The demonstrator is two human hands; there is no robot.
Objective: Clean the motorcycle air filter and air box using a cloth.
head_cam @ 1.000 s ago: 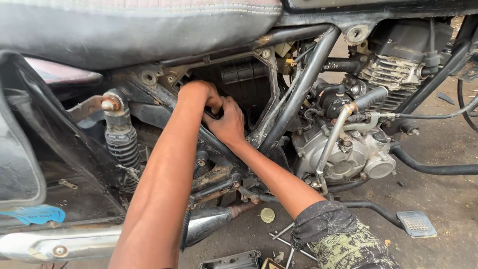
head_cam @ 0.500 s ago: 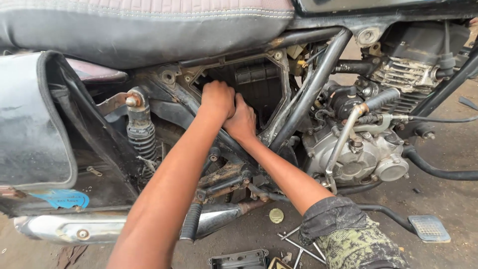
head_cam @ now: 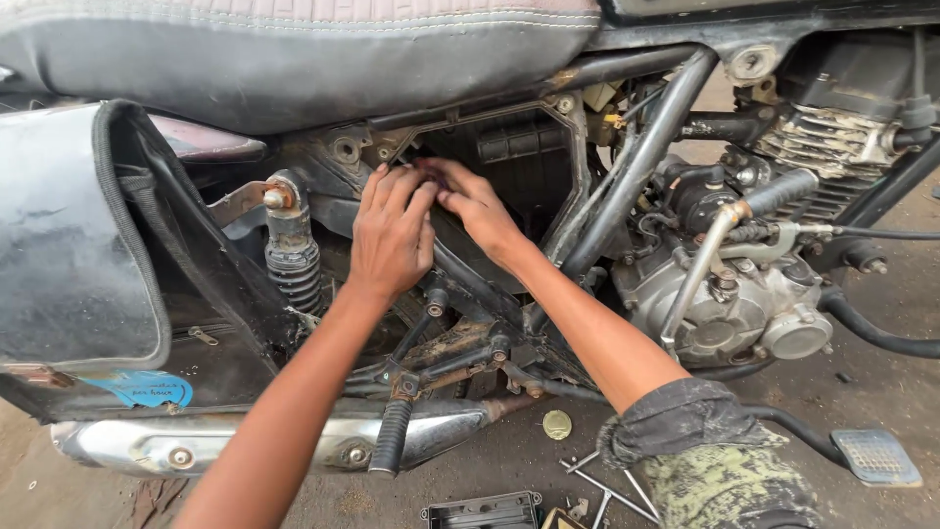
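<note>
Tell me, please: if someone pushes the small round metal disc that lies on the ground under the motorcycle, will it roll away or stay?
The disc lies flat on rough ground, so it would probably slide a little, not roll. It looks thin and small, so likely light and stiff. Picking it up may be fiddly, since its edge seems to sit close to the dirt.

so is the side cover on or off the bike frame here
Off: the frame opening is bare, its black ribbed inside exposed, with both hands, left and right, at its edge.

left hand (head_cam: pixel 392 235) uncurled, fingers now spread, right hand (head_cam: pixel 478 208) fingertips beside it
</note>
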